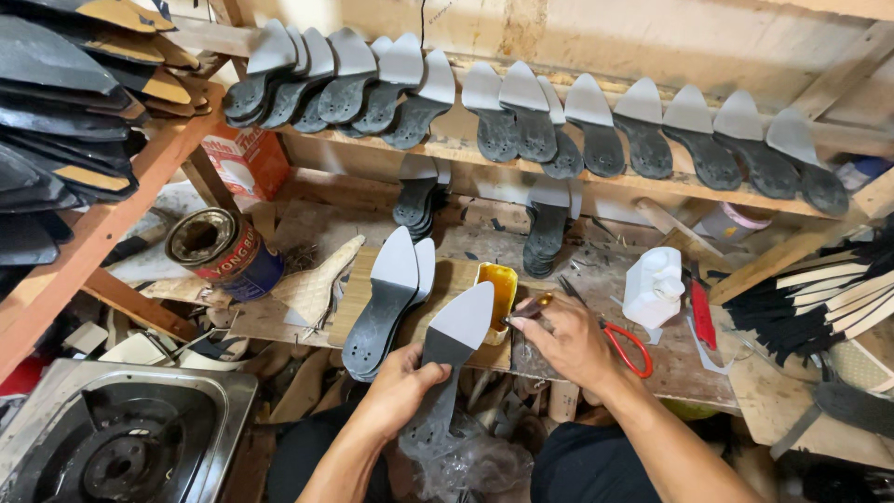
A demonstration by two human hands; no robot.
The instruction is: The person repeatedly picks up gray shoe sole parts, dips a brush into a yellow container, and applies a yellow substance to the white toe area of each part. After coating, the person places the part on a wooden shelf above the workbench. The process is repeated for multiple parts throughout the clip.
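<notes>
Two hands work here: your left hand (399,384) grips a sole (449,349), your right hand (566,340) pinches a brush (527,308) near the glue tub (499,285).

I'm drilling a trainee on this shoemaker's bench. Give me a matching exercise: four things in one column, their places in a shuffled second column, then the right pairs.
Things
1. Grey shoe sole
2. Red-handled scissors
3. White plastic bottle
4. Round tin can

Places
A. Lying on its side at the bench's left end
B. Held in the left hand
C. Standing upright right of the yellow glue tub
D. Flat on the bench beside the right hand

Pairs: 1-B, 2-D, 3-C, 4-A
</notes>
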